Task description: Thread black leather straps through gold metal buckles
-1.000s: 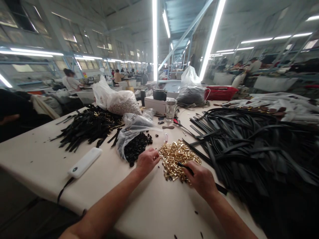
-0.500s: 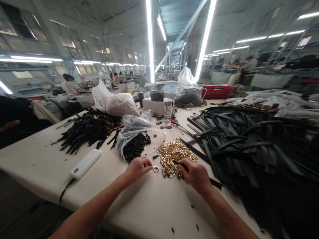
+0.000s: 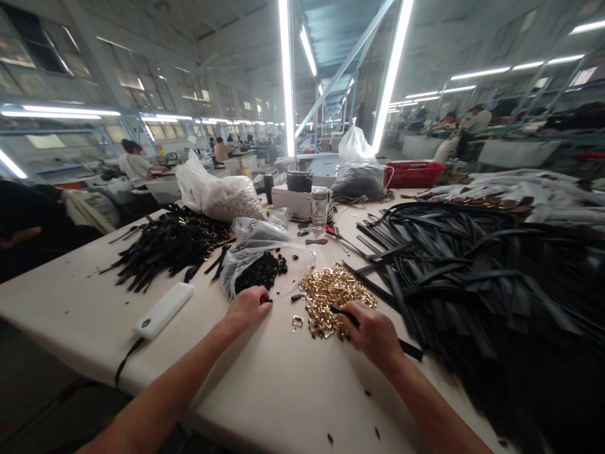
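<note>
My left hand (image 3: 249, 305) is at the near edge of the clear plastic bag (image 3: 230, 263), its fingertips closed on a small black piece (image 3: 268, 301). Similar small black pieces (image 3: 259, 272) spill in a heap from that bag. My right hand (image 3: 371, 329) grips a black strap (image 3: 410, 349); one end pokes out beyond the fingers over a pile of gold buckles (image 3: 333, 293), and the other trails out behind the hand. One single buckle (image 3: 297, 323) lies apart, between my two hands.
Black straps (image 3: 454, 277) are heaped along the right side. Short black strips with gold hardware (image 3: 165, 252) lie at the left, behind a white power bank (image 3: 164, 309) with a cable. A glass jar (image 3: 319, 211), full plastic bags and a red basket (image 3: 413, 174) stand farther back.
My left hand has moved left and away from me, off the single buckle to the black heap, and now pinches a small black piece. My right hand stays with the strap.
</note>
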`<state>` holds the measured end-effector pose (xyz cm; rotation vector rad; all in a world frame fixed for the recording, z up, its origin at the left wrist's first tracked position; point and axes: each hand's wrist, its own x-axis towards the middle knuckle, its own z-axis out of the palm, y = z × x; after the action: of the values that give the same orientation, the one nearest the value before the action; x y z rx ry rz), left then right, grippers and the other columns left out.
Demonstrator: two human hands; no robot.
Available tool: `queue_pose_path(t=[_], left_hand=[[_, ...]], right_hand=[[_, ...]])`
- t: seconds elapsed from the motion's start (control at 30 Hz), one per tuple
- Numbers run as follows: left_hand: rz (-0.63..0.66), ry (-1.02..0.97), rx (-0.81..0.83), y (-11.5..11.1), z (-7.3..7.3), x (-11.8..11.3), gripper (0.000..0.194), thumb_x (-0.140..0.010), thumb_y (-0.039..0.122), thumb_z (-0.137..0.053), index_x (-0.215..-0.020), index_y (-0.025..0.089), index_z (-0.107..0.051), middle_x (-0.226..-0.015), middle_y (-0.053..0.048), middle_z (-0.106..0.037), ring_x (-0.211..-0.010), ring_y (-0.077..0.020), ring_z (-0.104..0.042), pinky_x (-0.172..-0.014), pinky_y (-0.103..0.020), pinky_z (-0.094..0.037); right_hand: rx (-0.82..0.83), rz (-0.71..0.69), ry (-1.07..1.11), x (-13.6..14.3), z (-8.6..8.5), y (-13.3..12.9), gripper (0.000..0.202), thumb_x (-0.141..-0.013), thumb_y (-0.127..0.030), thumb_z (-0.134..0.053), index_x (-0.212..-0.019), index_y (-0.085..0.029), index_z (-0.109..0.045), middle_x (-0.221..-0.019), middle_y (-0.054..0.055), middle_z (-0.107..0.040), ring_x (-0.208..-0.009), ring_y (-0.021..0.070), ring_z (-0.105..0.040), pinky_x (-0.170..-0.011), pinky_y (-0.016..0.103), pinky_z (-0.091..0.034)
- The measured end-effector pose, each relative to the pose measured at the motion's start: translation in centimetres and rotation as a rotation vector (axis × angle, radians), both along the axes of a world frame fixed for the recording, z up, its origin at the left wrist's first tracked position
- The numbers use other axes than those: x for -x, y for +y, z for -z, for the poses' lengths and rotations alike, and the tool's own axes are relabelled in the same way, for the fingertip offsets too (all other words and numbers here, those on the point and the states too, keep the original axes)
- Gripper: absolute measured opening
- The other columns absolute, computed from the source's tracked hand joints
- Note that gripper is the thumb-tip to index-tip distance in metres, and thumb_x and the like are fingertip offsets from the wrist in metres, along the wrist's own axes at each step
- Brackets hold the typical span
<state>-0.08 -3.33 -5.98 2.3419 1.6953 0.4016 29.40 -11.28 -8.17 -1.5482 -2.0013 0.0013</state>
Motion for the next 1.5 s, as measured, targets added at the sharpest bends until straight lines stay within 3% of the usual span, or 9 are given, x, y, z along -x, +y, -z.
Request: queue_pose_path(t=[0.13, 0.3, 0.5, 0.7, 0.9, 1.33, 1.5], left_hand=[[0.084, -0.004, -0.008, 0.1, 0.3, 0.1, 0.009, -0.073, 0.015, -0.059, -0.078, 0.019, -0.065, -0.081, -0.003, -0.063, -0.078, -0.0174, -0.058, -0.073, -0.027, -0.040], [0.115, -0.200, 0.050, 0.1, 0.5, -0.2, 0.006, -0.071, 0.014, -0.061, -0.073, 0.018, -0.065, -0.074, -0.003, -0.062, -0.073, -0.0175, -0.058, -0.072, -0.028, -0.042], [0.025, -1.026, 0.562, 0.4, -0.5, -4.6, 0.026, -0.065, 0.030, -0.076, -0.082, 0.014, -0.066, -0.072, -0.002, -0.065, -0.062, -0.0126, -0.059, -0.063, -0.026, -0.046], [0.010, -1.494, 0.875, -0.7, 0.9, -9.7, 0.033, -0.053, 0.025, -0.088, -0.064, 0.012, -0.060, -0.067, 0.000, -0.063, -0.064, -0.0093, -0.060, -0.071, -0.023, -0.049], [0.003, -1.496, 0.993, -2.1, 1.7, -10.7, 0.031, -0.059, 0.029, -0.086, -0.070, 0.011, -0.063, -0.071, -0.003, -0.066, -0.064, -0.0101, -0.062, -0.064, -0.020, -0.050], [0.012, -1.453, 0.995, -2.5, 1.5, -10.5, 0.029, -0.062, 0.030, -0.084, -0.071, 0.012, -0.062, -0.070, -0.002, -0.065, -0.062, -0.0101, -0.063, -0.059, -0.018, -0.049], [-0.033, -1.438, 0.936, -2.4, 1.8, -10.6, 0.033, -0.060, 0.027, -0.085, -0.083, 0.014, -0.064, -0.079, -0.002, -0.068, -0.063, -0.0100, -0.063, -0.062, -0.020, -0.049]], right_hand=[[0.000, -0.013, 0.009, 0.1, 0.2, 0.1, 0.015, -0.089, -0.032, -0.051, -0.083, -0.022, -0.060, -0.080, 0.002, -0.067, -0.068, 0.0162, -0.062, -0.059, 0.025, -0.035], [-0.007, -0.032, 0.031, 0.3, 0.1, 0.1, 0.015, -0.089, -0.031, -0.052, -0.081, -0.022, -0.060, -0.077, 0.002, -0.066, -0.067, 0.0163, -0.061, -0.058, 0.025, -0.035], [-0.041, -0.092, 0.127, 0.9, -0.8, -0.6, 0.018, -0.092, -0.032, -0.050, -0.084, -0.021, -0.062, -0.077, 0.003, -0.064, -0.070, 0.0162, -0.061, -0.063, 0.025, -0.038], [-0.077, -0.088, 0.205, 1.1, -1.3, -0.9, 0.017, -0.093, -0.031, -0.050, -0.087, -0.020, -0.062, -0.076, 0.003, -0.062, -0.070, 0.0158, -0.059, -0.067, 0.024, -0.039], [-0.074, -0.059, 0.188, 1.1, -1.1, -0.8, 0.015, -0.093, -0.027, -0.051, -0.085, -0.020, -0.062, -0.075, 0.003, -0.062, -0.071, 0.0158, -0.058, -0.067, 0.024, -0.039], [-0.036, -0.063, 0.171, 1.1, -0.9, -0.7, 0.016, -0.093, -0.029, -0.051, -0.085, -0.020, -0.061, -0.077, 0.002, -0.061, -0.071, 0.0144, -0.058, -0.065, 0.024, -0.036], [-0.068, -0.065, 0.089, 1.1, -0.9, -0.7, 0.025, -0.095, -0.033, -0.047, -0.079, -0.019, -0.060, -0.072, 0.001, -0.059, -0.065, 0.0132, -0.055, -0.060, 0.024, -0.033]])
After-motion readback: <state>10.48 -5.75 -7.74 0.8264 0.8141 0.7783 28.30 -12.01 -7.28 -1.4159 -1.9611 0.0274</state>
